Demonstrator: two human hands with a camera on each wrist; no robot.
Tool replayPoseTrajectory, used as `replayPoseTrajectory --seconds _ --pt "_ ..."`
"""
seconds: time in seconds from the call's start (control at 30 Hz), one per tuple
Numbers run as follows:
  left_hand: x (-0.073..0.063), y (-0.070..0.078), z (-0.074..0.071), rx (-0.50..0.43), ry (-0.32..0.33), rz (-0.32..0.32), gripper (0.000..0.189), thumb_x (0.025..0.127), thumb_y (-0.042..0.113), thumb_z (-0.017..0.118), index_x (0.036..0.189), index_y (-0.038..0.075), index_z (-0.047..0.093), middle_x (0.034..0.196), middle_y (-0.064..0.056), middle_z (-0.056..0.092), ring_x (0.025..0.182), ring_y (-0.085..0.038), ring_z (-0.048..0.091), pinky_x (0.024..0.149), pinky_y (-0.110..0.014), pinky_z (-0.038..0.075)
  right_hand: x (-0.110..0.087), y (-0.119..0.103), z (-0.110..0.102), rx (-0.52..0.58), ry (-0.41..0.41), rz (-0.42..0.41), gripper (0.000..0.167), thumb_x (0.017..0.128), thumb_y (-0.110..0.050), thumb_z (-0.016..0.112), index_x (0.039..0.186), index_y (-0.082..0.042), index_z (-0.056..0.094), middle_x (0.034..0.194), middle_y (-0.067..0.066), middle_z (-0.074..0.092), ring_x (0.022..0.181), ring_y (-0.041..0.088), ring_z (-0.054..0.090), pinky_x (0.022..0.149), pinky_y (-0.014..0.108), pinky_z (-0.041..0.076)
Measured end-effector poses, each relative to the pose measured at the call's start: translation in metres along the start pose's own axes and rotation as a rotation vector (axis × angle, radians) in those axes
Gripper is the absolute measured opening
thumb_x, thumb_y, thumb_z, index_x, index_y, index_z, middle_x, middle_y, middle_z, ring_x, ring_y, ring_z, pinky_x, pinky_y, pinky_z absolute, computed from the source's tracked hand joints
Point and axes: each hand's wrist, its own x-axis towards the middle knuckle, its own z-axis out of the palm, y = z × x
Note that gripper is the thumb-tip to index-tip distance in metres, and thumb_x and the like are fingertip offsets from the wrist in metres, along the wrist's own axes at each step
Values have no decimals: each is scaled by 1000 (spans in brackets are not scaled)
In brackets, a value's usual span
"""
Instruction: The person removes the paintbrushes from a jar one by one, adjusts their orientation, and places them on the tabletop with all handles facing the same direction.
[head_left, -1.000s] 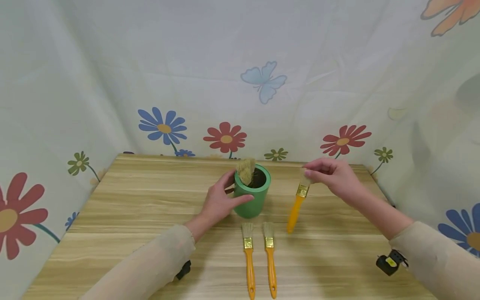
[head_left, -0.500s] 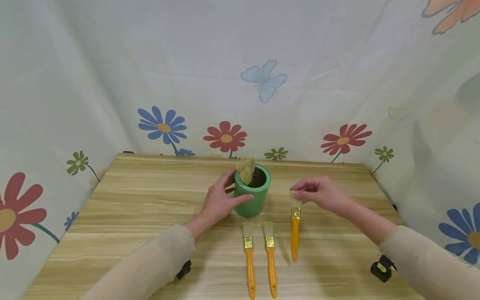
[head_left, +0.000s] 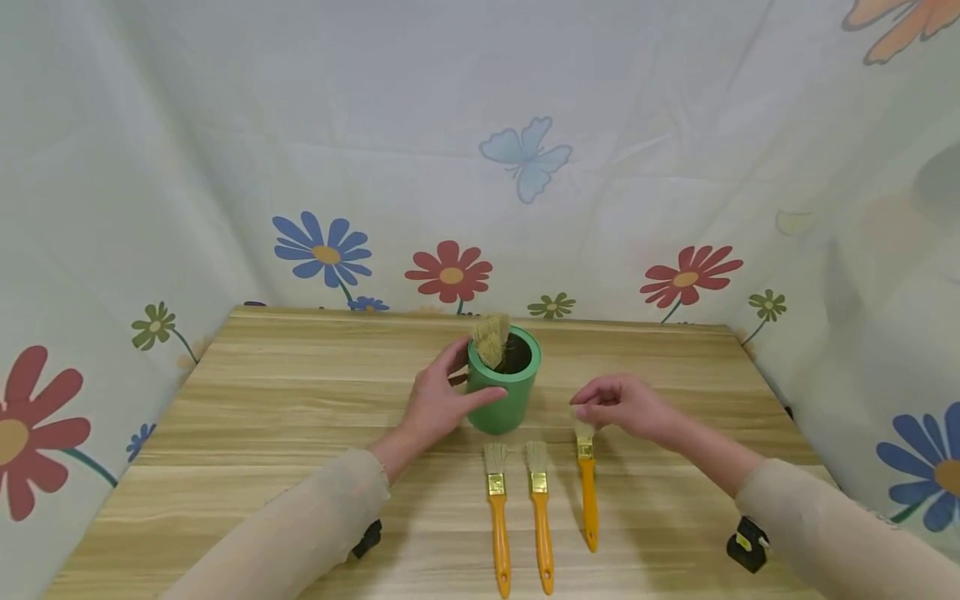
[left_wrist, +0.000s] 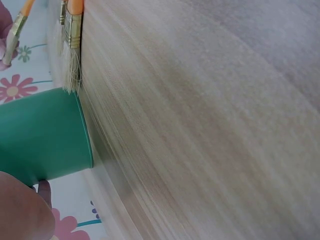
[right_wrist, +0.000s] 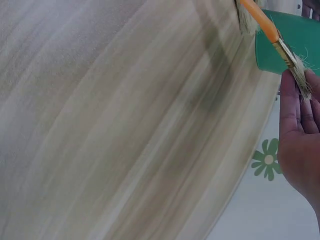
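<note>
My left hand [head_left: 438, 400] grips the side of a green cylindrical pot [head_left: 502, 404], thumb across its front. Inside the pot stands a brush with its pale bristles [head_left: 491, 340] up; its handle is hidden. My right hand [head_left: 626, 408] pinches a paintbrush [head_left: 588, 492] by the bristles, its orange handle pointing toward me. In the right wrist view this paintbrush [right_wrist: 270, 30] slants above the table. Left of it, two matching paintbrushes, a middle one [head_left: 542, 525] and a left one [head_left: 498, 525], lie side by side with bristles toward the pot.
The wood-grain table [head_left: 300, 367] ends at a pale cloth backdrop [head_left: 375, 100] printed with flowers and a butterfly. A small black wrist camera [head_left: 747, 546] hangs under the right sleeve, another [head_left: 367, 540] by the left sleeve.
My right hand has come down, toward me and to the left with its paintbrush, now beside the two lying ones. The left hand and the pot have stayed in place.
</note>
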Motion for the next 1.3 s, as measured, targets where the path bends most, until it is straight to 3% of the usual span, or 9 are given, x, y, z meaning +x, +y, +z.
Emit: replayPoseTrajectory --seconds 0.23,0.6,1.3 --pt "-1 1 0 -3 5 5 87 83 35 95 157 26 50 147 2 63 137 -20 60 114 -47 53 0 11 9 4 -1 7 29 103 -12 74 121 11 71 98 12 76 85 20 69 84 41 66" --pt "-1 2 1 1 0 10 88 82 36 96 157 25 50 149 2 62 138 -19 59 113 -45 54 -2 26 23 -69 55 -32 21 99 -10 77 113 6 75 97 10 77 85 15 69 75 22 61" --pt "-1 4 1 6 1 -22 90 82 38 96 158 26 50 150 3 61 138 -19 59 113 -43 54 -2 32 34 -54 72 -17 22 96 -8 81 111 7 74 99 12 78 90 21 72 74 20 60"
